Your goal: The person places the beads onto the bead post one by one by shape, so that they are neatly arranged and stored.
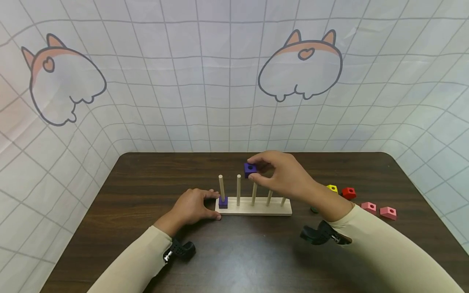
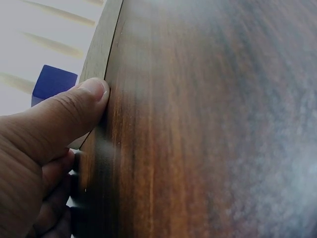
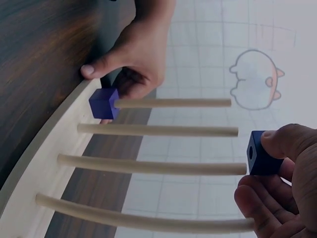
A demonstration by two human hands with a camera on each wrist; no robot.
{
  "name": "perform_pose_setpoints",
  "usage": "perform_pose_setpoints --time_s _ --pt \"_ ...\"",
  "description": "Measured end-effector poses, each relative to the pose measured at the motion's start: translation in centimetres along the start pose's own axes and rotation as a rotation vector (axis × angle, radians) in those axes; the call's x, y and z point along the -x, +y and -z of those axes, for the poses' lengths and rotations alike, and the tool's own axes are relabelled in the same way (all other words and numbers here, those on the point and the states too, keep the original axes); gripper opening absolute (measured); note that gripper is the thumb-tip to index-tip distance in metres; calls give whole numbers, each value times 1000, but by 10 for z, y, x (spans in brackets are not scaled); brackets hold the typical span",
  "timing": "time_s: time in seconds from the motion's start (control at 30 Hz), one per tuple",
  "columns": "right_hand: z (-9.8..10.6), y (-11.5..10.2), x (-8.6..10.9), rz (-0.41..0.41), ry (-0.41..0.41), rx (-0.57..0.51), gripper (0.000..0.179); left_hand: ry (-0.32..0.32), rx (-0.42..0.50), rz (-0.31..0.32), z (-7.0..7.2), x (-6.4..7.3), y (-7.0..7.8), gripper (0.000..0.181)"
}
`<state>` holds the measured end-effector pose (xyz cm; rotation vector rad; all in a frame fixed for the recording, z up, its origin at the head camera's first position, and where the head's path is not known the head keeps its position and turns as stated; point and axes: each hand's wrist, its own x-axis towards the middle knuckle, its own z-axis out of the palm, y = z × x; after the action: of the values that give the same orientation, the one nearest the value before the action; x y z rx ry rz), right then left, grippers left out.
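Observation:
A pale wooden peg board [image 1: 256, 211] with several upright dowels lies across the table. My left hand [image 1: 192, 206] grips its left end, thumb along the front edge and fingers at the back, as the left wrist view shows of the thumb [image 2: 74, 111]. One purple block [image 1: 223, 203] sits low on the leftmost dowel, beside those fingers. Between thumb and fingertips my right hand [image 1: 287, 173] pinches a second purple block [image 1: 250, 171], raised near the dowel tops. In the right wrist view the hole of this held block [image 3: 265, 158] faces the dowels, its near side close to a dowel tip.
Right of the board, partly behind my right forearm, lie a yellow block [image 1: 332, 189], a red block [image 1: 349, 193] and two pink blocks [image 1: 368, 207]. A dark green piece [image 1: 314, 210] shows just under that forearm. White grid-patterned cloth [image 1: 220, 101] hangs behind the dark table [image 1: 234, 252].

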<state>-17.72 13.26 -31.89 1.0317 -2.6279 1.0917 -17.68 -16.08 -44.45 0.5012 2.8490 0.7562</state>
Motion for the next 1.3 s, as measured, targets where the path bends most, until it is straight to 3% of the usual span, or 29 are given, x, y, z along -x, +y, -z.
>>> perform_pose_setpoints --time_s 0.9,1.3 --pt "-26 -20 -21 -10 -6 -94 35 -9 26 20 1 1 2 64" --pt "-37 -30 -28 -70 -39 -50 35 -12 28 25 2 1 3 63"
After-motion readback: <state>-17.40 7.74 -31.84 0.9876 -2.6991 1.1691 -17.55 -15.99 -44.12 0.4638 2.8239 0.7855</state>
